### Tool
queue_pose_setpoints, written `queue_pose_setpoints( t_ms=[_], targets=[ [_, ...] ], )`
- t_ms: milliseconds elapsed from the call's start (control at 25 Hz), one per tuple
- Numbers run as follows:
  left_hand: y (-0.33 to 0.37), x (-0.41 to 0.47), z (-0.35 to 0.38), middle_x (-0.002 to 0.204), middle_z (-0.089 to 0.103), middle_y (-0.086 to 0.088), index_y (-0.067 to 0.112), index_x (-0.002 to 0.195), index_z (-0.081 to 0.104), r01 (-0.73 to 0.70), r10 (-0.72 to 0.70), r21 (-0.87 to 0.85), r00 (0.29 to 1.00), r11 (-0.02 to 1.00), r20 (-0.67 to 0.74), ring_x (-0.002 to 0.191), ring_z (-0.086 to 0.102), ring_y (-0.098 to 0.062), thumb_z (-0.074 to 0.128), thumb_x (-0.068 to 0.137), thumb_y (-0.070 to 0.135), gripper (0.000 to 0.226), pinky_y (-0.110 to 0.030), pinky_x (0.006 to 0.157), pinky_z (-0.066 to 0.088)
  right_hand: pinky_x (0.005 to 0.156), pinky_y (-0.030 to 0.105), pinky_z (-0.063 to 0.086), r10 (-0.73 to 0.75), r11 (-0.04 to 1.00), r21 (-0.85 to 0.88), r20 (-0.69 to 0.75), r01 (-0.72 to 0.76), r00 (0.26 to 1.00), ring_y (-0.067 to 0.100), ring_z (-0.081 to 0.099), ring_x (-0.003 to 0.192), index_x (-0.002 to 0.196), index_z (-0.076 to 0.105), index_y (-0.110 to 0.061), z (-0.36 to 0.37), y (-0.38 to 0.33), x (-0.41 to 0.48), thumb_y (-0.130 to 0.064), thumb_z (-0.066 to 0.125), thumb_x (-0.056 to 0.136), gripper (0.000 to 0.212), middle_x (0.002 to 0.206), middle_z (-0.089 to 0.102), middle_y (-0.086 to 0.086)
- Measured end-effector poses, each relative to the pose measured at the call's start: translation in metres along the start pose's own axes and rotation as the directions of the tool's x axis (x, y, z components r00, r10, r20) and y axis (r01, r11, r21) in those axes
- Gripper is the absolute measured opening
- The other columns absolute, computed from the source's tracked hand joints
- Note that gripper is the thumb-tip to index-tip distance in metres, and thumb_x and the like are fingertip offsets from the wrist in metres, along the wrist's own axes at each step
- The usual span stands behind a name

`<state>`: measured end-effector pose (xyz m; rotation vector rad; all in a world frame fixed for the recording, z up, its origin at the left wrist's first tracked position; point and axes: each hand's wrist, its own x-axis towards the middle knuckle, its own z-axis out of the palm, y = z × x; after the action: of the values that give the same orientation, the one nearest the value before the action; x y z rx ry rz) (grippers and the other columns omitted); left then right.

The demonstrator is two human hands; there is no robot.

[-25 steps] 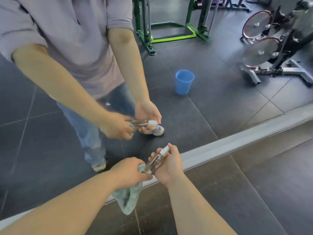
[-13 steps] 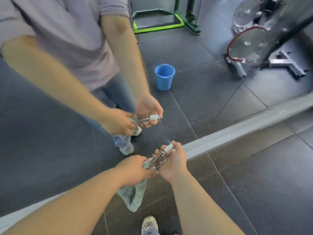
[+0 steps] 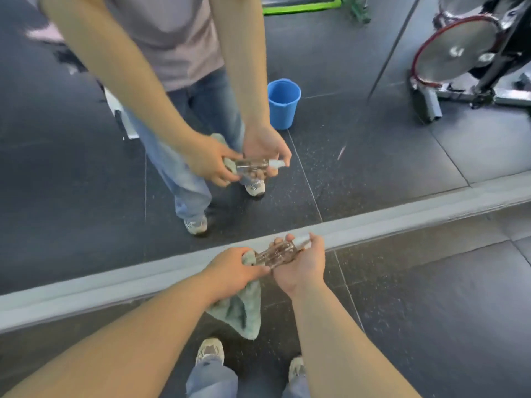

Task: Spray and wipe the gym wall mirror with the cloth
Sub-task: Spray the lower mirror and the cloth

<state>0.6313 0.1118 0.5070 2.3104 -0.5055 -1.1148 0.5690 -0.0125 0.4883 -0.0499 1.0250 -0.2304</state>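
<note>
My right hand (image 3: 301,265) curls round the clear, smooth cylindrical spray bottle (image 3: 277,252), whose long axis runs from its base at my left hand (image 3: 232,271) up and rightward to the white nozzle (image 3: 301,241), the end nearest the gym wall mirror (image 3: 373,145) just ahead. My left fingers are closed on the soft pale-green cloth (image 3: 241,308), which hangs limp below my fist. I judge the nozzle must turn to face the glass before I press it.
</note>
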Motion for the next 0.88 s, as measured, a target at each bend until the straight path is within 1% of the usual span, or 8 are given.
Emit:
queue_pose_setpoints(
  t_ms=[80, 200, 280, 360, 480, 600, 760, 880],
  targets=[
    [0.009, -0.005, 0.029, 0.094, 0.071, -0.004, 0.019, 0.096, 0.068, 0.026, -0.029, -0.078, 0.999, 0.997, -0.027, 0.09, 0.065, -0.022, 0.067, 0.087, 0.04, 0.023, -0.034, 0.078, 0.05, 0.073, 0.033, 0.045, 0.027, 0.999, -0.017, -0.004, -0.027, 1.0, 0.022, 0.051, 0.063, 0.079, 0.051, -0.009, -0.012, -0.019, -0.001, -0.04, 0.046, 0.095, 0.035, 0.059, 0.055, 0.006],
    [0.01, -0.014, 0.054, 0.093, 0.07, -0.004, 0.016, 0.098, 0.068, 0.103, -0.12, -0.178, 0.989, 0.979, -0.091, 0.085, 0.063, -0.019, 0.062, 0.091, 0.042, 0.027, -0.027, 0.069, 0.044, 0.076, 0.033, 0.045, 0.068, 0.997, -0.034, -0.006, -0.068, 0.998, 0.021, 0.049, 0.063, 0.076, 0.05, -0.01, -0.027, -0.023, 0.004, -0.042, 0.045, 0.096, 0.038, 0.057, 0.054, 0.005],
    [0.001, -0.024, 0.06, 0.089, 0.069, 0.002, 0.023, 0.096, 0.068, 0.119, -0.145, -0.218, 0.984, 0.969, -0.108, 0.081, 0.061, -0.014, 0.061, 0.091, 0.042, 0.02, -0.024, 0.069, 0.043, 0.076, 0.034, 0.045, 0.103, 0.992, -0.065, -0.025, -0.105, 0.994, 0.022, 0.05, 0.064, 0.08, 0.051, -0.01, -0.034, -0.012, 0.011, -0.044, 0.045, 0.096, 0.038, 0.062, 0.054, 0.005],
    [-0.014, -0.037, 0.062, 0.082, 0.065, 0.008, 0.028, 0.089, 0.065, 0.148, -0.178, -0.224, 0.977, 0.963, -0.117, 0.076, 0.058, -0.007, 0.06, 0.093, 0.039, 0.013, -0.021, 0.064, 0.041, 0.074, 0.034, 0.046, 0.124, 0.986, -0.105, -0.038, -0.128, 0.991, 0.021, 0.051, 0.065, 0.087, 0.051, -0.01, -0.041, 0.007, 0.013, -0.041, 0.047, 0.095, 0.033, 0.068, 0.052, 0.003],
    [-0.054, -0.062, 0.055, 0.088, 0.066, 0.003, 0.02, 0.097, 0.065, 0.197, -0.243, -0.287, 0.961, 0.937, -0.134, 0.077, 0.057, -0.007, 0.06, 0.092, 0.039, 0.02, -0.02, 0.064, 0.039, 0.074, 0.035, 0.046, 0.164, 0.967, -0.192, -0.043, -0.169, 0.986, 0.021, 0.05, 0.064, 0.084, 0.05, -0.009, -0.042, 0.051, 0.006, -0.04, 0.047, 0.096, 0.033, 0.065, 0.053, 0.003],
    [-0.105, -0.095, 0.039, 0.091, 0.067, 0.002, 0.019, 0.101, 0.064, 0.22, -0.284, -0.335, 0.946, 0.916, -0.155, 0.081, 0.059, -0.009, 0.059, 0.092, 0.041, 0.024, -0.02, 0.066, 0.04, 0.076, 0.037, 0.045, 0.194, 0.938, -0.283, -0.043, -0.198, 0.98, 0.022, 0.05, 0.064, 0.08, 0.051, -0.008, -0.035, 0.11, -0.006, -0.04, 0.046, 0.097, 0.037, 0.054, 0.056, 0.005],
    [-0.211, -0.155, -0.01, 0.092, 0.068, 0.001, 0.019, 0.1, 0.065, 0.205, -0.325, -0.43, 0.918, 0.879, -0.228, 0.086, 0.061, -0.012, 0.061, 0.092, 0.041, 0.024, -0.021, 0.068, 0.042, 0.07, 0.035, 0.044, 0.214, 0.902, -0.384, 0.0, -0.197, 0.977, 0.022, 0.048, 0.061, 0.078, 0.05, -0.009, -0.015, 0.242, -0.025, -0.035, 0.044, 0.094, 0.031, 0.061, 0.052, 0.004],
    [-0.307, -0.203, -0.061, 0.094, 0.07, -0.005, 0.013, 0.099, 0.065, 0.215, -0.342, -0.424, 0.905, 0.88, -0.252, 0.084, 0.062, -0.017, 0.061, 0.091, 0.043, 0.031, -0.027, 0.071, 0.043, 0.067, 0.034, 0.044, 0.243, 0.892, -0.398, 0.022, -0.215, 0.97, 0.022, 0.048, 0.061, 0.078, 0.05, -0.009, 0.001, 0.358, -0.045, -0.038, 0.043, 0.096, 0.035, 0.057, 0.053, 0.005]
  ],
)
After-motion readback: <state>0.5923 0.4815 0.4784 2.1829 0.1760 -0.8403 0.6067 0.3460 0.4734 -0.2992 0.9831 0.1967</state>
